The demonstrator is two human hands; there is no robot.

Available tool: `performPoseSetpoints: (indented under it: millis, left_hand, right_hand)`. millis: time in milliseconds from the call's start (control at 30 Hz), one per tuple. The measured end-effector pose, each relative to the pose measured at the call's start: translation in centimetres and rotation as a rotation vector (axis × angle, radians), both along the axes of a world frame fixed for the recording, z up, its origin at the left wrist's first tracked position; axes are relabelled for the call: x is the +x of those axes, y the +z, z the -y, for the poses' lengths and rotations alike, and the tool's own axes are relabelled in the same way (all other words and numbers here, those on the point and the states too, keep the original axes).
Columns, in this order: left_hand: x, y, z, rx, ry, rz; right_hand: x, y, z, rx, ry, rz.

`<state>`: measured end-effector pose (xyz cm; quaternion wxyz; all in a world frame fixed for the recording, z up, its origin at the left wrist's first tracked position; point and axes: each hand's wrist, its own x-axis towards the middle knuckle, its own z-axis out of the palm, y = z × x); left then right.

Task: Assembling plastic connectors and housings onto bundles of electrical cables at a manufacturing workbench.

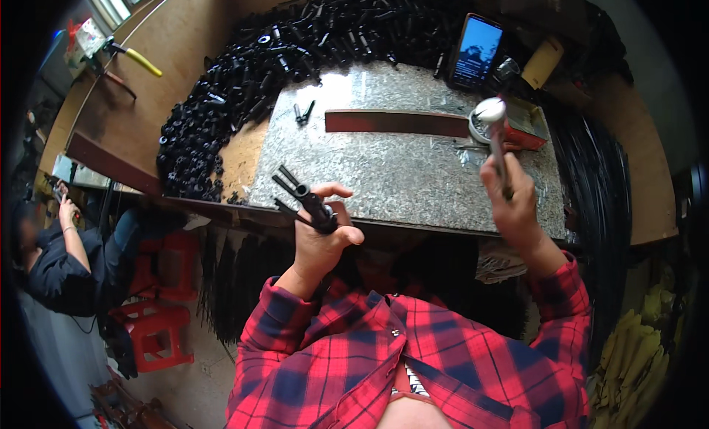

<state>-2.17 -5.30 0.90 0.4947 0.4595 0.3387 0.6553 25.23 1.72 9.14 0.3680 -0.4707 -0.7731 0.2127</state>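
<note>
Several slim black tubular parts stick up from my left hand, which is closed around their lower ends just off the front edge of the stone slab. Its index and middle fingers stretch out to the right. My right hand grips a slender grey tool over the slab's right side. Its far end overlaps a round white thing beside a small round container; the exact kind of tool is unclear. Two small black pieces lie on the slab, left of a dark flat strip.
A heap of small black parts curves around the back and left. A lit phone leans at the back right, near a yellow block. Long black rods lie at right. Another person sits far left by red stools.
</note>
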Motion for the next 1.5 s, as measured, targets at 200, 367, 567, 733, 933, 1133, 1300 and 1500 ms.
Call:
performPoseSetpoints:
  millis: [200,367,567,733,933,1133,1300,1500]
  left_hand:
    - [-0.5,-0.4,0.3,-0.005,0.045,0.007]
    - [-0.2,-0.1,0.3,-0.033,0.017,-0.045]
    - [-0.1,0.2,0.5,-0.043,0.022,-0.045]
    - [0.0,-0.1,0.4,-0.025,0.008,-0.078]
    - [-0.1,-0.2,0.4,-0.045,0.008,-0.103]
    - [0.3,-0.1,0.1,-0.05,-0.004,-0.109]
    - [1.3,0.3,0.1,-0.055,-0.025,-0.126]
    - [1.8,0.0,0.4,-0.049,-0.026,-0.137]
  right_hand:
    - [4.0,1.0,-8.1,-0.112,-0.165,0.02]
    - [4.1,-1.3,-11.9,0.112,-0.177,0.678]
    - [2.7,-2.1,-13.8,0.091,-0.093,0.931]
    - [2.3,-2.1,-14.5,0.067,-0.06,0.964]
    - [2.5,-2.6,-14.5,0.133,-0.056,0.882]
    - [1.0,-2.5,-12.3,0.317,-0.099,0.616]
    - [-4.6,-1.3,-5.8,0.112,0.27,-0.043]
    - [-9.4,-2.8,0.5,-0.005,0.551,-0.301]
